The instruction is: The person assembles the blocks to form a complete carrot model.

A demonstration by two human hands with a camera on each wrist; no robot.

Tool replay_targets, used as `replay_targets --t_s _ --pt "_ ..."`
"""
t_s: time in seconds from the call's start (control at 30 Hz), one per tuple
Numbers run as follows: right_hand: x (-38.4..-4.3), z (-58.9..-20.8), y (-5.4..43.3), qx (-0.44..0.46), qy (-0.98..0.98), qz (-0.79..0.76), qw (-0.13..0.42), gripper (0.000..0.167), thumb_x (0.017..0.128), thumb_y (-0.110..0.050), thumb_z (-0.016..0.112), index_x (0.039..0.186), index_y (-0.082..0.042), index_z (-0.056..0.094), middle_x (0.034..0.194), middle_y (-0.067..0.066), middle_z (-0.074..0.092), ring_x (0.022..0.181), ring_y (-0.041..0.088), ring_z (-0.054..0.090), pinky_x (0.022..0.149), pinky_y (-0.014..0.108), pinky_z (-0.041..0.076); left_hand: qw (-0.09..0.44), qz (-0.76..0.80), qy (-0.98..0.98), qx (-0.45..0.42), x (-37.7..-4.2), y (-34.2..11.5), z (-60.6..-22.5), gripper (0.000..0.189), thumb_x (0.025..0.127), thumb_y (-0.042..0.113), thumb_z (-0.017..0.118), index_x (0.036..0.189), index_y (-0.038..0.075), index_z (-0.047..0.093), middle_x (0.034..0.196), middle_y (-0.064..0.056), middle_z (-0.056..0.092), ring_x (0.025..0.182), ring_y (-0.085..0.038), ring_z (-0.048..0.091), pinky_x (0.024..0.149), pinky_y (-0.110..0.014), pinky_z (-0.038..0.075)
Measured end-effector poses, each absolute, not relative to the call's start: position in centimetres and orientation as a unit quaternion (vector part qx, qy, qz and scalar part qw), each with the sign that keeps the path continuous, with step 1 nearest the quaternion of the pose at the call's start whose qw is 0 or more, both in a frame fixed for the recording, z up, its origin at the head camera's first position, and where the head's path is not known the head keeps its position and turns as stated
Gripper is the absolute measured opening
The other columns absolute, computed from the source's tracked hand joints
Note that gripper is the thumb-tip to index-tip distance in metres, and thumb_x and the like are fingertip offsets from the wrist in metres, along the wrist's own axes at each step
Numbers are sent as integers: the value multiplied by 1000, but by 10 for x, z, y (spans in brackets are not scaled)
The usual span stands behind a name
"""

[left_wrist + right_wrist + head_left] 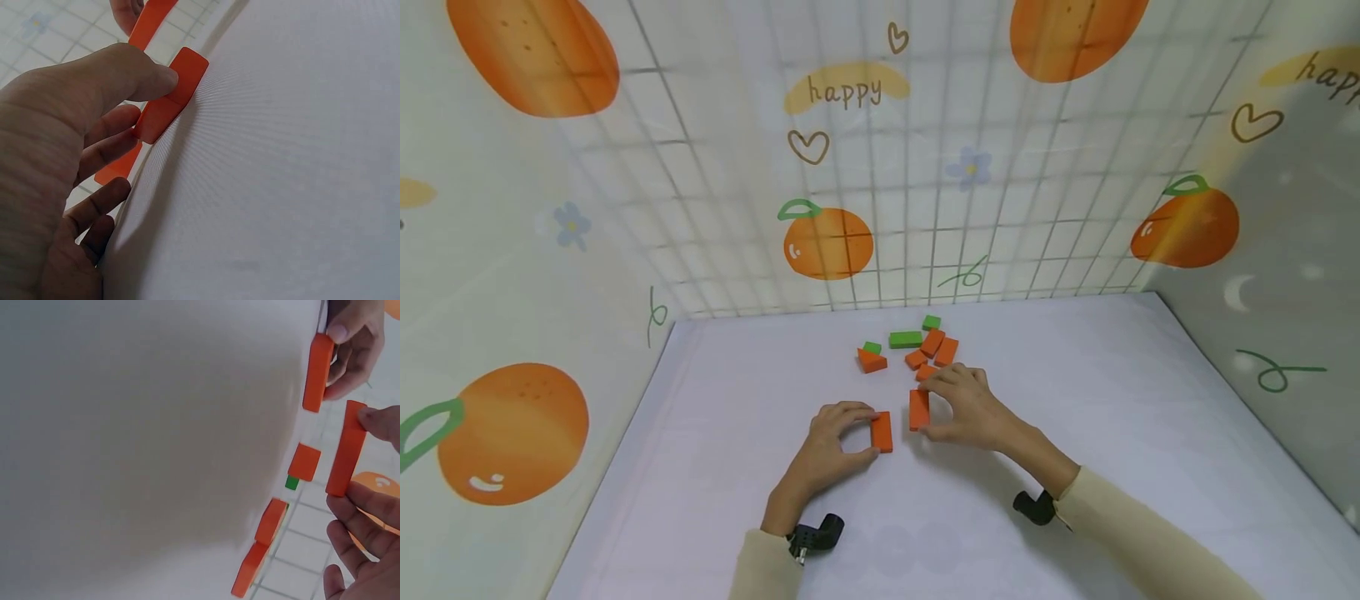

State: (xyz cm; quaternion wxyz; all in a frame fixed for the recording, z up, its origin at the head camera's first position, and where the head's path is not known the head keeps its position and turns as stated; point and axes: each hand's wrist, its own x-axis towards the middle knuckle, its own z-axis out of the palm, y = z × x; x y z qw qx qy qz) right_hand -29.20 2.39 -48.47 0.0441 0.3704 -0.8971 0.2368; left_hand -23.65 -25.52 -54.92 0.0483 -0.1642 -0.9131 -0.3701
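Observation:
In the head view my left hand (827,446) pinches an upright-lying orange rectangular block (882,432) between thumb and fingers, at its two short ends. The left wrist view shows that block (175,94) on the white surface, thumb against its near end. To its right, my right hand (973,408) grips a second orange rectangular block (919,410) by its ends. Seen from the right wrist, this block (347,450) spans from thumb to fingertips and appears raised off the surface. A gap separates the two blocks.
Beyond the hands lie loose blocks: an orange triangular one (872,361), a green rectangular one (906,340), a small green one (932,322) and several orange ones, including one (947,352) at right. A patterned cloth wall (730,250) stands behind the white tabletop (700,467).

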Motion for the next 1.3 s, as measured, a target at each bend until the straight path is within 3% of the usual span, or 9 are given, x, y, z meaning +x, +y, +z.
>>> replay_targets --t_s 0.17,0.3,0.8,1.1,1.3 --pt "-289 -492 15 378 -898 225 30 52 78 -40 82 120 -14 68 128 1 61 132 30 43 100 51 29 53 -372 -911 -168 -236 -254 -551 46 83 37 79 127 33 66 132 20 53 127 -13 41 108 -50 29" --pt "-288 -498 10 386 -898 210 28 53 77 -41 82 120 -14 68 123 -2 62 124 23 46 97 49 31 48 -376 -909 -170 -237 -253 -551 46 83 37 79 127 32 66 132 21 53 127 -12 41 107 -50 30" --pt "-290 -503 0 401 -895 193 17 51 78 -42 82 120 -14 68 120 -3 62 118 19 47 95 46 32 40 -368 -914 -168 -237 -253 -546 47 83 35 79 128 29 66 134 19 53 127 -11 40 107 -48 29" --pt "-290 -505 -5 401 -896 189 -4 56 80 -41 82 125 -11 66 124 1 61 125 25 46 95 50 33 47 -359 -916 -171 -237 -255 -546 47 84 36 78 128 28 67 133 17 54 128 -14 41 108 -49 28" --pt "-296 -500 -1 382 -901 204 11 53 83 -40 80 125 -11 65 126 0 62 125 24 47 93 49 33 48 -359 -917 -168 -236 -255 -546 46 83 36 78 127 29 67 133 18 54 128 -14 41 108 -49 29"
